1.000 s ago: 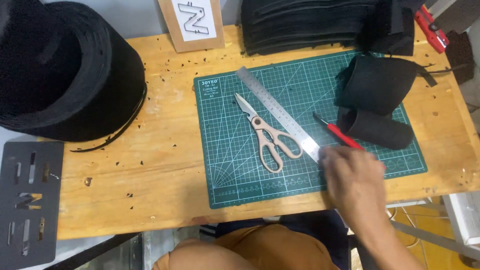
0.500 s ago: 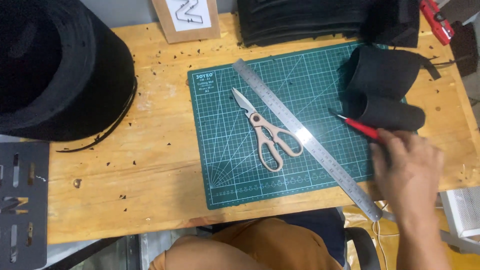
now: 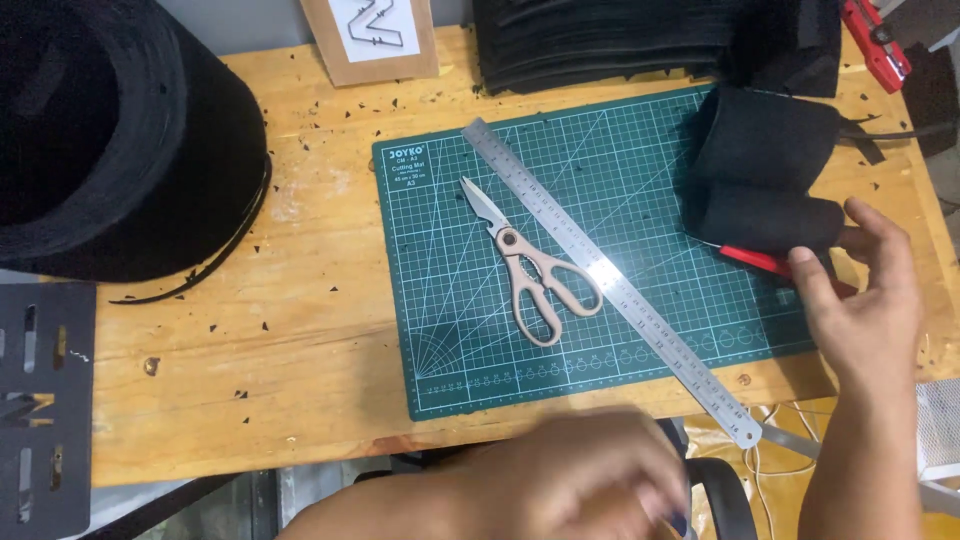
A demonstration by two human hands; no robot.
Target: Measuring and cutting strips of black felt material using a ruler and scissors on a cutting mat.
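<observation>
Right hand point(image 3: 865, 305), fingers spread and holding nothing, touches a soft black foam roll point(image 3: 768, 218) over a red-handled cutter point(image 3: 755, 260) at the green gridded cutting mat's point(image 3: 450, 340) right edge. Blurred left hand point(image 3: 590, 475): grip unclear.

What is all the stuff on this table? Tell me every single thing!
Cutting mat: 1, green, middle of the table.
Steel ruler: 1, silver, slanting across the mat, its end past the table's edge.
Scissors: 1, beige handles, on the mat left of the ruler.
Rolled black material: 1, black, on the mat's right edge.
Red-handled tool: 1, red, under the roll, beside the right hand.
Big black roll: 1, black, far left.
Stack of black sheets: 1, black, top.
Cardboard template: 1, brown, top.
Grey stencil: 1, grey, lower left.
Wooden table: 1, light wood.
Left hand: blurred, bottom.
Right hand: open, touching the roll.
</observation>
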